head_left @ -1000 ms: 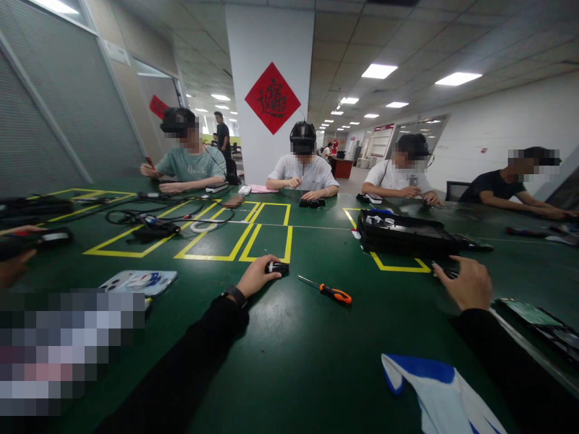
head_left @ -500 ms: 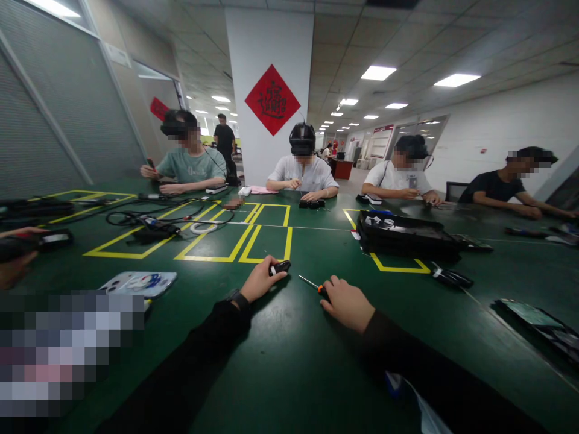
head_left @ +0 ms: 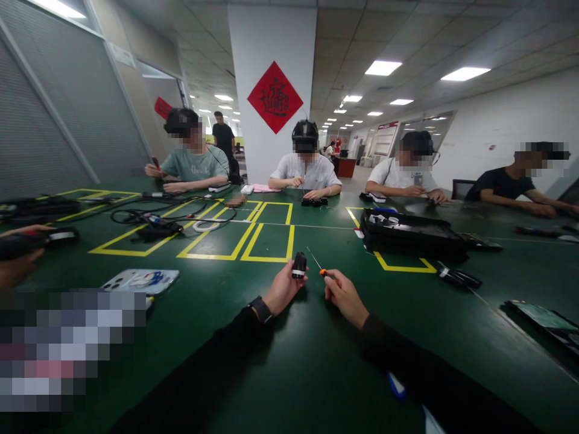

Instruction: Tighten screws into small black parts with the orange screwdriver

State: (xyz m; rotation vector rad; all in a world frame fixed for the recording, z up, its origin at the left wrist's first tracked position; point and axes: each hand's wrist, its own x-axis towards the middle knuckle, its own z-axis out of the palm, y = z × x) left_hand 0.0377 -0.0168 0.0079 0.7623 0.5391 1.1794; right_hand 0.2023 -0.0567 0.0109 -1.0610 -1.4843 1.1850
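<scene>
My left hand (head_left: pixel 284 288) is closed round a small black device (head_left: pixel 299 266) with a white band near its lower end; what kind of device it is I cannot make out. It stands roughly upright in the fingers. In my right hand (head_left: pixel 344 295) is a screwdriver (head_left: pixel 322 272) with an orange and black handle. Its thin metal shaft slants up and left, with the tip close to the black device but apart from it. Both hands are over the green table (head_left: pixel 289 361), near its middle.
Beyond my right hand lies a black tray (head_left: pixel 407 232) with small parts. A similar black device (head_left: pixel 459 277) and a flat panel (head_left: pixel 543 319) lie at right. Leftward are a phone (head_left: pixel 140 281) and tangled cables (head_left: pixel 158 223). Several people sit around the table.
My left hand has moved right and turned over, bringing the black device upright. The screwdriver has swung to point more steeply upward, and its tip is nearer the device.
</scene>
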